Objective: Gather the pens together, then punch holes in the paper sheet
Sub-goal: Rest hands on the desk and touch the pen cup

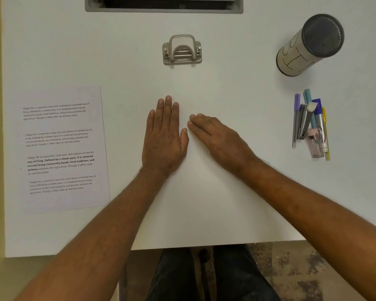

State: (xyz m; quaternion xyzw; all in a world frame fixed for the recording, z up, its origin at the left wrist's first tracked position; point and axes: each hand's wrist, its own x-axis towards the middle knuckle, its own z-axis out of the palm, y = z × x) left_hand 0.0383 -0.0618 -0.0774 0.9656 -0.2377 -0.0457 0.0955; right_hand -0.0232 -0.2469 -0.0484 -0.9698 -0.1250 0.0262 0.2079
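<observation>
A printed paper sheet (61,148) lies flat at the left of the white table (204,203). A grey hole punch (182,51) stands at the far middle. Several pens (310,120) lie bunched at the right, purple, teal, blue and yellow, with a small stapler and a pink item among them. My left hand (164,137) rests palm down on the table's middle, fingers together and pointing away. My right hand (219,137) lies flat beside it, its fingertips almost touching the left thumb. Neither hand holds anything.
A cylindrical holder (308,46) with a dark mesh top stands at the far right, above the pens. A grey cable slot (163,8) runs along the table's far edge. The near table edge is just above my lap.
</observation>
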